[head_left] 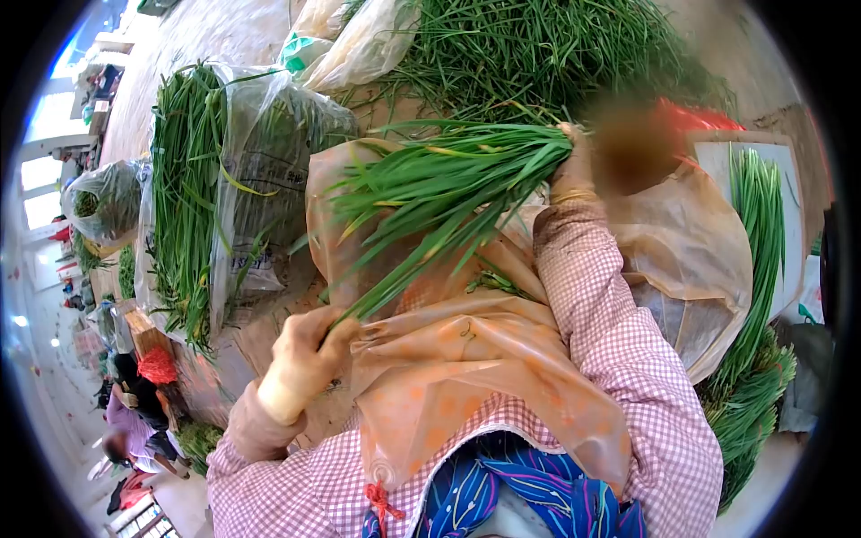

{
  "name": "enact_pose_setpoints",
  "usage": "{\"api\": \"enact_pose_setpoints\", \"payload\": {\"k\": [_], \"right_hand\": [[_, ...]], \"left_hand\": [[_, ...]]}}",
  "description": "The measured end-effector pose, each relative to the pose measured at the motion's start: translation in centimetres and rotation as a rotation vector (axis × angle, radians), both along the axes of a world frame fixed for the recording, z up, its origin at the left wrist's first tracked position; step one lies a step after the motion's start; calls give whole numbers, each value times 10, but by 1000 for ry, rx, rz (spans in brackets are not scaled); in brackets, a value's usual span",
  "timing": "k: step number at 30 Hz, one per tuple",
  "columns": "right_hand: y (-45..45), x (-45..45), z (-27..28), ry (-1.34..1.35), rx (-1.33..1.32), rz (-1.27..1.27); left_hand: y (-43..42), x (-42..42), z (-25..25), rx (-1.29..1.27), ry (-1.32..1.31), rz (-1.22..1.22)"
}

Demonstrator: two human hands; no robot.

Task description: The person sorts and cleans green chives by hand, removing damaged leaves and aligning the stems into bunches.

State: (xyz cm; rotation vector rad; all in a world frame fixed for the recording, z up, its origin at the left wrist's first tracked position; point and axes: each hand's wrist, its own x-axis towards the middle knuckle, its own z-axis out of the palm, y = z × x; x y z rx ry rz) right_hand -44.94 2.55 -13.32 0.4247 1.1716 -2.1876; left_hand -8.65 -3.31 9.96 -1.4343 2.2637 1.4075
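Observation:
My right hand (574, 166) is closed around the stem end of a bunch of garlic chives (466, 170), holding it over my lap. The long flat leaves fan out to the left, some with yellowed tips. My left hand (309, 359) is lower on the left, its fingers pinched together at the tip of a long leaf that reaches down from the bunch. Beneath both hands an orange-tinted plastic apron (475, 350) covers my lap, with a few loose green scraps (493, 282) lying on it.
A large heap of loose chives (538, 54) lies ahead. On the left, more chives (188, 197) stand by a clear plastic bag (269, 161). Neat chives (758, 233) rest on a white board (717, 166) at right. A person (134, 412) is in the far left background.

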Motion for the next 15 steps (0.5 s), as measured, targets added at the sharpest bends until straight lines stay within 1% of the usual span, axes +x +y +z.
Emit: {"api": "enact_pose_setpoints", "payload": {"k": [1,2,3,5,6,7,8,9,10,11,12,14,15], "right_hand": [[10,-9,-12,-23,-20,-19],[19,-19,-24,-45,-40,-39],[31,-42,-70,-202,-211,-37],[41,-45,-64,-219,-192,-158],[40,-49,-77,-200,-190,-176],[34,-61,-114,-180,-191,-192],[34,-78,-146,-414,-282,-155],[34,-95,-179,-663,-359,-141],[31,-73,-146,-420,-258,-158],[31,-63,-122,-307,-182,-153],[38,-63,-120,-268,-143,-145],[48,-60,-113,-216,-104,-143],[47,-62,-111,-204,-105,-152]], "left_hand": [[-3,11,9,-17,-28,-3],[-13,29,19,-89,-36,28],[-26,46,30,-161,-42,60],[-41,59,69,-225,-107,324],[-59,74,72,-301,88,284],[-73,80,82,-377,184,279],[-87,86,91,-455,275,267],[-103,77,111,-536,267,289],[-138,92,122,-678,336,233],[-155,80,135,-675,452,313],[-172,67,148,-677,572,387],[-184,-1,176,-610,716,577],[-201,-27,183,-701,697,556]]}}
